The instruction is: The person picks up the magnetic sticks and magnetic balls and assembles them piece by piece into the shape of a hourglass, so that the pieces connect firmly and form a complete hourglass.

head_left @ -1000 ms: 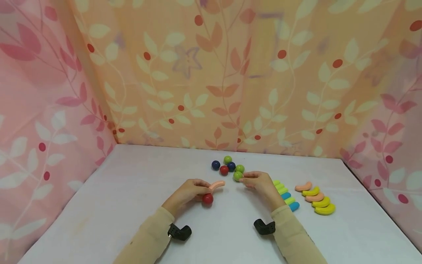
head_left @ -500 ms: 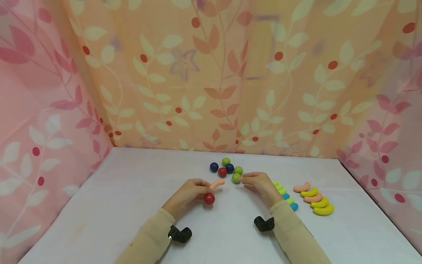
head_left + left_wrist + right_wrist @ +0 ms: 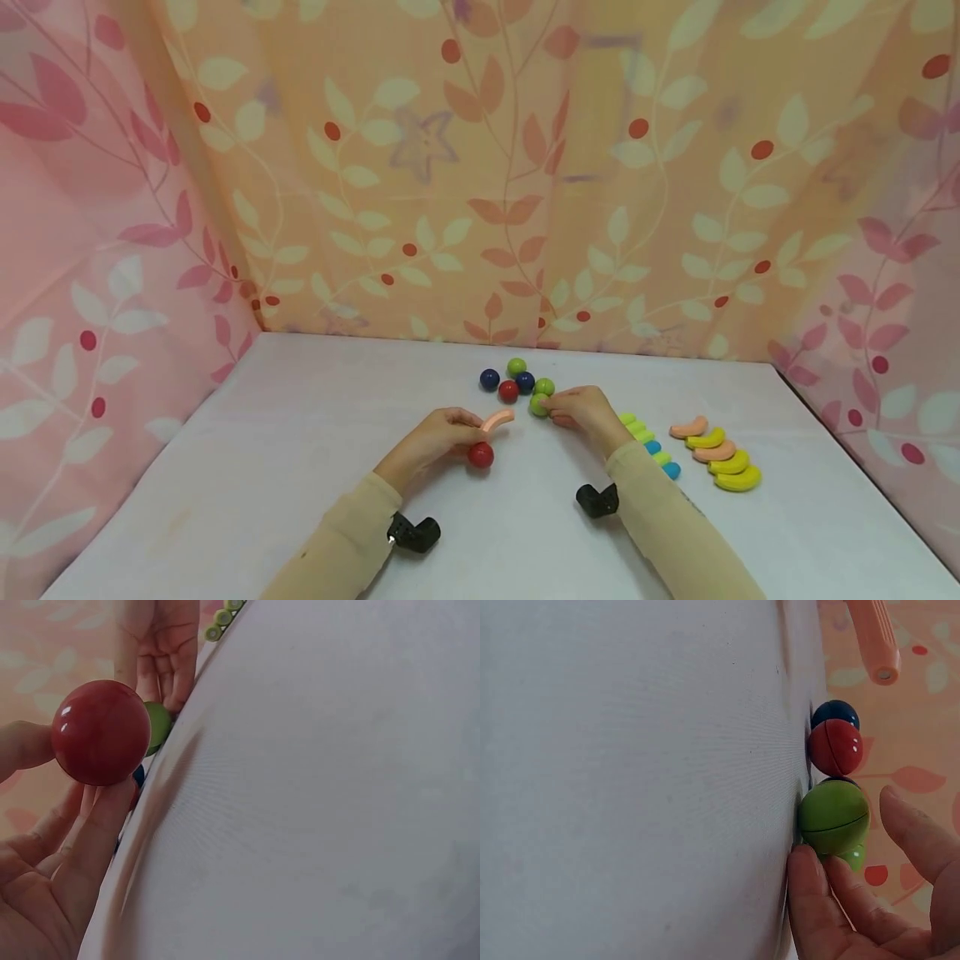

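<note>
In the head view my left hand (image 3: pixel 433 442) holds a red ball (image 3: pixel 481 455) and a peach-orange curved stick (image 3: pixel 498 419) just above the table. The left wrist view shows the red ball (image 3: pixel 101 733) between thumb and fingers. One end of the stick (image 3: pixel 881 664), bearing a small metal disc, points out in the right wrist view. My right hand (image 3: pixel 588 414) reaches to the nearest green ball (image 3: pixel 539 405). Its fingertips (image 3: pixel 808 862) touch or nearly touch this green ball (image 3: pixel 834 817), while the thumb stands apart from it.
Behind that ball lie more balls: a red one (image 3: pixel 508 392), two dark blue ones (image 3: pixel 490 380) and other green ones (image 3: pixel 517 367). Straight green and blue sticks (image 3: pixel 651 447) lie beside the right forearm. Farther right are curved yellow and orange sticks (image 3: pixel 737 478). Patterned curtains (image 3: pixel 480 167) enclose the white table (image 3: pixel 322 392).
My right hand has moved slightly left, up to the nearest green ball. The left hand keeps its hold on the red ball and the curved stick, with barely any shift.
</note>
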The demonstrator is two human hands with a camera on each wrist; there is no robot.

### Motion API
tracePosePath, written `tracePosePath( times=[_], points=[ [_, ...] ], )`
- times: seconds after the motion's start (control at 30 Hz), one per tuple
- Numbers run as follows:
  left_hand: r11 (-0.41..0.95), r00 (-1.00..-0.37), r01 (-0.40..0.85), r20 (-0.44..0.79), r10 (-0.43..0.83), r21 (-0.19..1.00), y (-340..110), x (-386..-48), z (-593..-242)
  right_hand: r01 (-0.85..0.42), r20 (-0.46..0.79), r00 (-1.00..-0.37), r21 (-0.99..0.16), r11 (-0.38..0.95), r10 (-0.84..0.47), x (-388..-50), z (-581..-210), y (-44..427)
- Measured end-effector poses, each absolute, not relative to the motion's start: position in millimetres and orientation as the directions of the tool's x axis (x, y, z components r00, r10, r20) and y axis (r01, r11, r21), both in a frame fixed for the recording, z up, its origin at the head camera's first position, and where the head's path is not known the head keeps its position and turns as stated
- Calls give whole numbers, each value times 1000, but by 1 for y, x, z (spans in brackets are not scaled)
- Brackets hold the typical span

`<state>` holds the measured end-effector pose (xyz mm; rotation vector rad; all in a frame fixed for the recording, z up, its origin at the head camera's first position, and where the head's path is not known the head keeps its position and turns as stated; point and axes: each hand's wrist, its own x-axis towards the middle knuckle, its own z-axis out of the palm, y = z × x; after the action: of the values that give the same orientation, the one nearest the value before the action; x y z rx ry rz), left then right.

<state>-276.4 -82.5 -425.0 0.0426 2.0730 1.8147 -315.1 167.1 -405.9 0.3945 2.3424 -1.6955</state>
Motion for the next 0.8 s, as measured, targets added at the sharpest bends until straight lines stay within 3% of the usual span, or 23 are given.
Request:
tracePosePath(
  times=[0.43, 0.8],
  points=[
    [198, -921, -249, -296, 255, 948, -78, -276, -425, 368, -343, -930, -875, 314, 136, -317, -403, 166],
    [177, -927, -271, -306, 218, 946, -79, -279, -428, 330, -324, -943, -900, 283, 71, -311, -408, 166]
  ],
)
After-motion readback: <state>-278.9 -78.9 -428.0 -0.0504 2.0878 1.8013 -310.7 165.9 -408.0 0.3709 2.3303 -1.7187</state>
